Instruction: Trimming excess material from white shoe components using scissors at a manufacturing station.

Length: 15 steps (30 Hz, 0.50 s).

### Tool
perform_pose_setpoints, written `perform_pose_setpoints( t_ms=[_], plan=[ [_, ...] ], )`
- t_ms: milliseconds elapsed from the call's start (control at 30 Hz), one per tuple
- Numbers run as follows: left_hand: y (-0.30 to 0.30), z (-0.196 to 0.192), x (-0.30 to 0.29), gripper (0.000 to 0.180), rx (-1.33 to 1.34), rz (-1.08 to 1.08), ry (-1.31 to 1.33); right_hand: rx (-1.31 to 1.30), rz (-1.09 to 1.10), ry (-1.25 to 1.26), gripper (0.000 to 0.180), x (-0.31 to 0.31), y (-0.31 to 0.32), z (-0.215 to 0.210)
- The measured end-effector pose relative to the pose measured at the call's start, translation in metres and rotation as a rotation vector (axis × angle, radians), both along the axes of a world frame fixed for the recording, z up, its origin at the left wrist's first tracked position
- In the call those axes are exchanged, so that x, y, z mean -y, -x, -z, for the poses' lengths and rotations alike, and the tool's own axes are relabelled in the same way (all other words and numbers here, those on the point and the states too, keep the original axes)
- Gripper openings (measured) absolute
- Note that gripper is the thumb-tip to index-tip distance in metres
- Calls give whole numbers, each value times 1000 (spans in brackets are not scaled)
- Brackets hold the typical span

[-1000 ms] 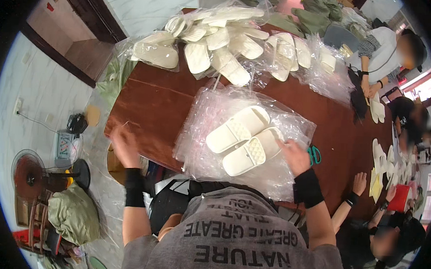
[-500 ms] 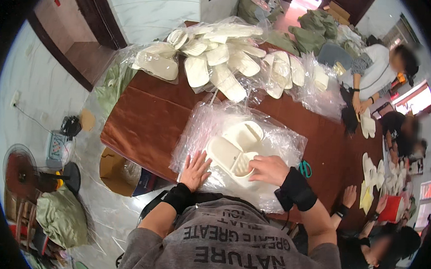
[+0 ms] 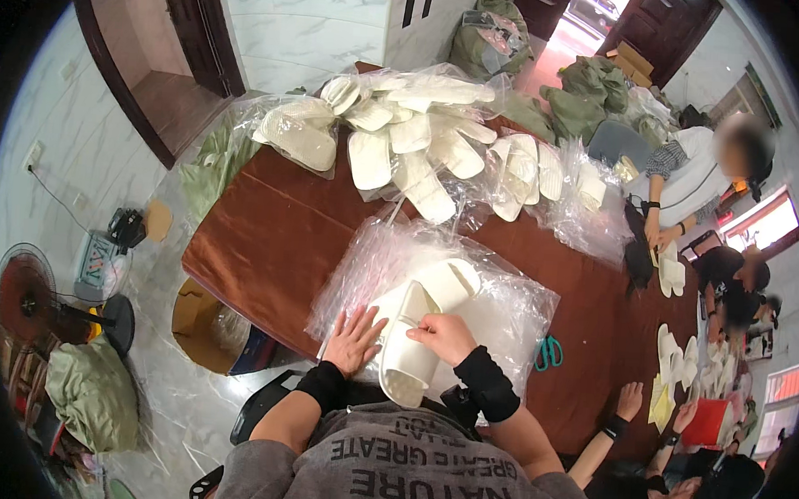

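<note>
My right hand (image 3: 447, 339) is closed on a cream slipper (image 3: 406, 367), pinching its edge near the strap. The slipper is tilted, one end toward my body. Beyond it a second cream slipper (image 3: 452, 284) lies on a stack of clear plastic bags (image 3: 513, 314). My left hand (image 3: 353, 341) rests with fingers spread on the near left part of the bags, beside the held slipper. Its fingers grip nothing.
Bagged slippers (image 3: 412, 182) are heaped along the far side of the brown-covered table (image 3: 266, 215). Teal scissors (image 3: 548, 354) lie right of the bags. Several people work along the right side. A cardboard box (image 3: 198, 329) and a fan (image 3: 31, 289) stand at the left.
My right hand has moved left and turned the near slipper up from lying flat, swinging one end toward my body. My left hand stays spread on the bags.
</note>
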<state>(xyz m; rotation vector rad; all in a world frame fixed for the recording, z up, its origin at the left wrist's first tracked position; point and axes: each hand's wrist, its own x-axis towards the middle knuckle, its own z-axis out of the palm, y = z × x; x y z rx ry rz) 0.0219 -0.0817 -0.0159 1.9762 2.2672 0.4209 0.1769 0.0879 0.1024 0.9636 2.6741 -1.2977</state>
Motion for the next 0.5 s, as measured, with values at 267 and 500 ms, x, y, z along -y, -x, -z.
perform_pose_setpoints(
  t_ms=[267,500],
  plan=[
    [7,13,0,58,-10,37,-10,34,182,-477,28,22,52,57],
    [3,12,-2,53,-36,11,55,95,392,-580,29,-24,53,48]
  ],
)
